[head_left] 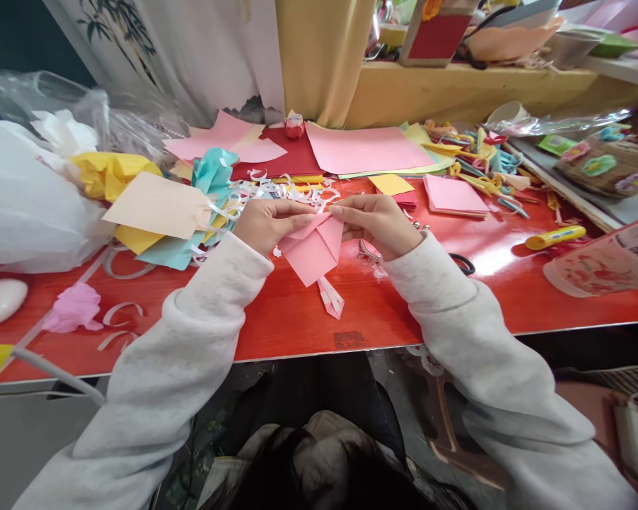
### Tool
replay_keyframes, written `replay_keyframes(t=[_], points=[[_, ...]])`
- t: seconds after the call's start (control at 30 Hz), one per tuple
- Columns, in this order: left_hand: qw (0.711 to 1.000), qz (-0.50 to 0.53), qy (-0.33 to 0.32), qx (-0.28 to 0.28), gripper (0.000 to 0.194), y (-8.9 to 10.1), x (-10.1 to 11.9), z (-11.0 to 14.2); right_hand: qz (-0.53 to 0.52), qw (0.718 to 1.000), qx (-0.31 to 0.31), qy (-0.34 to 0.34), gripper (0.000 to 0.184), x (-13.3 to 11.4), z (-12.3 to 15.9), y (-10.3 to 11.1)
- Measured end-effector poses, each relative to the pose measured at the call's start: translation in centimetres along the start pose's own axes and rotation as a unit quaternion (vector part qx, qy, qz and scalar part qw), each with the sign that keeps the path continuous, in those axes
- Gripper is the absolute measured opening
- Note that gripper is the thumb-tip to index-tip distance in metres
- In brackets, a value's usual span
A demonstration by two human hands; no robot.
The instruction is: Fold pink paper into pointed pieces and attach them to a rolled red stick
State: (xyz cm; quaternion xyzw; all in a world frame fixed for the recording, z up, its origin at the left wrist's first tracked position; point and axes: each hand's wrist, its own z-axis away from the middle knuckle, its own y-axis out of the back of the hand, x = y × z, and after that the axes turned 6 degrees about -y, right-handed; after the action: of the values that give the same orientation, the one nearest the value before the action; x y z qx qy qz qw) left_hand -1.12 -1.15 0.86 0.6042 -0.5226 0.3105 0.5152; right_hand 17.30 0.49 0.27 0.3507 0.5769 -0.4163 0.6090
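Between my hands, a little above the red table point(287, 329), is a pink sheet of paper point(312, 256) with folded flaps along its top. My left hand point(274, 221) pinches its upper left edge between thumb and fingers. Thumb and fingertips of my right hand point(376, 223) close on the upper right corner. The two hands nearly meet at the top of the sheet. Just below it, a small folded pink paper piece point(332, 299) lies on the table, its upper end hidden behind the sheet.
Paper scraps, a beige sheet point(157, 205) and a white plastic bag point(26, 198) crowd the left. Pink square sheets point(454, 195) are stacked to the right, near a yellow pen point(556, 237) and a pink patterned cup point(606, 258). Large pink paper point(369, 149) lies behind.
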Motion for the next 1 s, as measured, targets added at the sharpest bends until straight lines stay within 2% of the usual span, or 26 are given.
replay_keyframes(t=[0.17, 0.37, 0.6, 0.8, 1.0], points=[[1.0, -0.004, -0.008, -0.002, 0.024, -0.14, -0.25, -0.03, 0.018, 1.0, 0.016, 0.005, 0.026, 0.25, -0.26, 0.22], [0.998, 0.003, 0.04, -0.056, 0.03, -0.36, -0.56, -0.07, 0.029, 0.999, 0.022, 0.008, 0.027, 0.29, -0.36, 0.11], [0.999, 0.011, 0.04, -0.002, 0.027, -0.79, -0.42, 0.07, 0.04, 0.999, 0.028, -0.013, 0.037, 0.01, -0.29, 0.32], [0.998, 0.028, 0.052, -0.017, 0.027, -0.82, -0.43, 0.1, 0.047, 0.999, -0.001, 0.003, 0.03, 0.02, -0.08, 0.44], [0.998, 0.028, 0.055, -0.025, 0.028, -0.65, -0.64, -0.09, 0.062, 0.998, 0.024, 0.003, 0.033, 0.03, -0.09, 0.28]])
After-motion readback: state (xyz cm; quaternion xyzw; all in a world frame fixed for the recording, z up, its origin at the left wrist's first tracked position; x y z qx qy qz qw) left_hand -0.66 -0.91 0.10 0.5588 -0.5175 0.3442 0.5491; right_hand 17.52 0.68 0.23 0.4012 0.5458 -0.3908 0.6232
